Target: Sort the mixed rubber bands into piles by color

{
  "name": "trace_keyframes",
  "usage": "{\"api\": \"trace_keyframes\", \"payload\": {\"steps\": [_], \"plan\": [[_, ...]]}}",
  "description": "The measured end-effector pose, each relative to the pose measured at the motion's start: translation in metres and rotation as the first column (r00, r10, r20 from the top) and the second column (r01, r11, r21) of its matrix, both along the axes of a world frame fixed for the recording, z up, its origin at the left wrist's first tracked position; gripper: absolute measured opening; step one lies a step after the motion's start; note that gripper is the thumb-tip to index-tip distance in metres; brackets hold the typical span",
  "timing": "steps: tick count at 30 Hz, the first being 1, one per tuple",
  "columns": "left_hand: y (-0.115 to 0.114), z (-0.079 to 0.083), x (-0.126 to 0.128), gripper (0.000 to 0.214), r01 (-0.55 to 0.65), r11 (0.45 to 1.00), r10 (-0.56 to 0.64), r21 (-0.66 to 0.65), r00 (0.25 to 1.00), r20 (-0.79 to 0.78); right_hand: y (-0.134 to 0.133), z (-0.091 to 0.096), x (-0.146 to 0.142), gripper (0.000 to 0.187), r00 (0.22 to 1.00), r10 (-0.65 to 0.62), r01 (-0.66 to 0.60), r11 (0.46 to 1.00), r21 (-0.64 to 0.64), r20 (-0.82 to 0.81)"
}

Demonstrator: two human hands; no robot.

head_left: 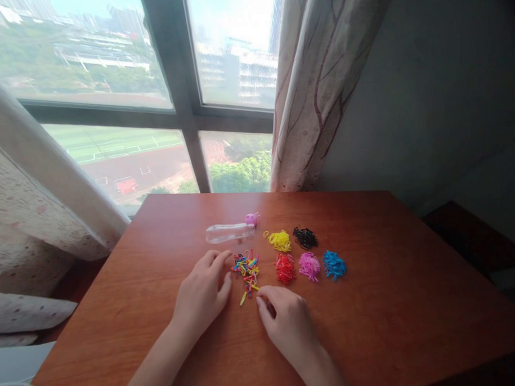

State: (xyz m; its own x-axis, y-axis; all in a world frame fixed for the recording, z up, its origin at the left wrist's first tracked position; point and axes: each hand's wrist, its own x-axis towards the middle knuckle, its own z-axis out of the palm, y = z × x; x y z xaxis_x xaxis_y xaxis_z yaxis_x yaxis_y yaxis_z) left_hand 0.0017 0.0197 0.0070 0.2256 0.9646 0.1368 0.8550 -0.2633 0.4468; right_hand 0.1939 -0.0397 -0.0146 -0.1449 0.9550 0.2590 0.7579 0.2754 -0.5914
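Yellow band (pixel 255 287) — prob. light, soft, stretchy; best taken by one end; pinched by R. hand (pixel 288 311). L. hand (pixel 201 288) spread, nothing gripped, beside mixed pile (pixel 245 265).

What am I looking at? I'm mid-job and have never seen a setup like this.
There is no machine: a person works bare-handed. The one picture comes from a camera on their head, looking forward and down. On the wooden table lie a mixed pile of small bands and a yellow pile, black pile, red pile, pink pile and blue pile; a clear container lies behind the mixed pile. The left hand is open beside the mixed pile; the right hand touches a yellow band, perhaps pinching it.
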Motion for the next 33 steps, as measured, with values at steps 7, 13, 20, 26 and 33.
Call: {"api": "trace_keyframes", "payload": {"steps": [7, 13, 20, 26, 33], "plan": [[0.011, -0.003, 0.008, 0.040, 0.182, 0.983, -0.182, 0.019, 0.983, 0.001, 0.002, -0.003, 0.001, 0.015, 1.000, -0.024, 0.024, 0.999, -0.021, -0.020], [0.007, -0.002, 0.006, 0.030, 0.225, 0.973, -0.222, -0.056, 0.974, 0.052, 0.002, -0.004, -0.001, 0.015, 1.000, -0.023, 0.023, 1.000, -0.019, -0.008], [-0.003, 0.002, 0.001, 0.024, 0.259, 0.961, -0.245, -0.093, 0.959, 0.142, 0.002, -0.002, 0.000, 0.016, 1.000, -0.024, 0.024, 1.000, -0.003, -0.004], [-0.004, 0.004, -0.002, 0.022, 0.272, 0.955, -0.251, -0.119, 0.954, 0.165, 0.002, -0.002, 0.001, 0.016, 1.000, -0.018, 0.018, 1.000, -0.010, -0.021], [-0.003, -0.002, -0.004, 0.024, 0.202, 0.976, -0.184, -0.080, 0.965, 0.185, 0.002, -0.002, 0.001, 0.016, 0.998, -0.012, 0.010, 0.999, -0.039, -0.057]]}}
